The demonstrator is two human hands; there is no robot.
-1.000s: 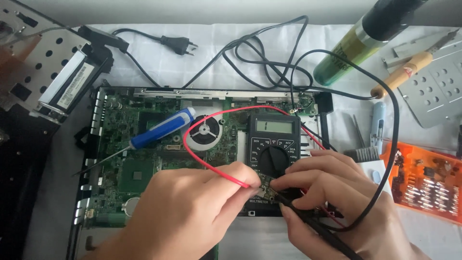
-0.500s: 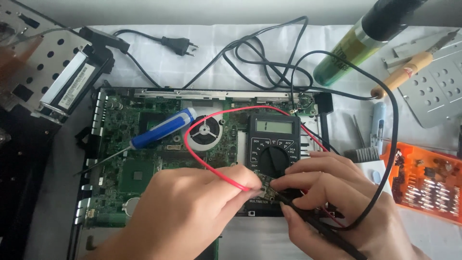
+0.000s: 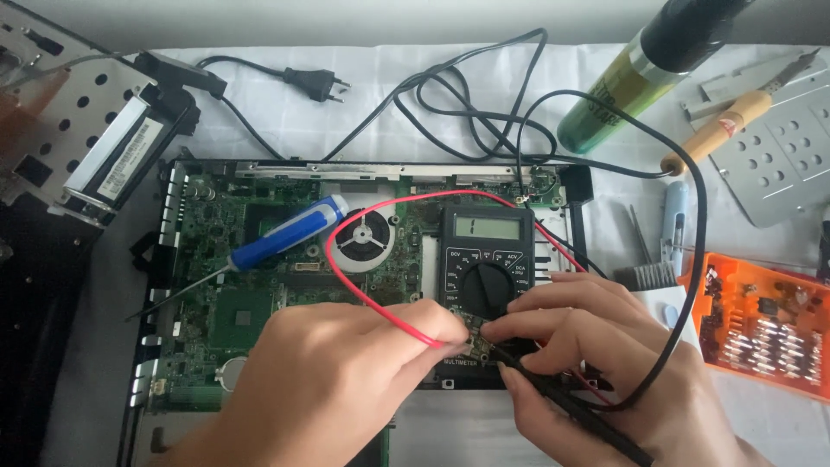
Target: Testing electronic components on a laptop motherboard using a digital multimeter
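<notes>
My left hand (image 3: 337, 380) pinches the red test probe (image 3: 415, 333), whose red lead loops up over the board. In my right hand (image 3: 596, 363) is the black test probe (image 3: 571, 406), held like a pen. Both tips meet on the green circuit board (image 3: 259, 259) just below the black multimeter (image 3: 486, 268), which lies on the board with its display lit. A blue-handled screwdriver (image 3: 285, 233) rests on the board beside a round cooling fan (image 3: 363, 238). The exact contact point is hidden by my fingers.
A perforated metal bracket with a drive (image 3: 95, 147) lies at the upper left. Black power cables (image 3: 467, 104), a green spray can (image 3: 640, 73), a wooden-handled tool (image 3: 718, 130), a perforated metal plate (image 3: 787, 156) and an orange box of bits (image 3: 765, 324) sit right.
Both hands stay nearly still on the probes; only slight finger shifts near the multimeter's lower edge.
</notes>
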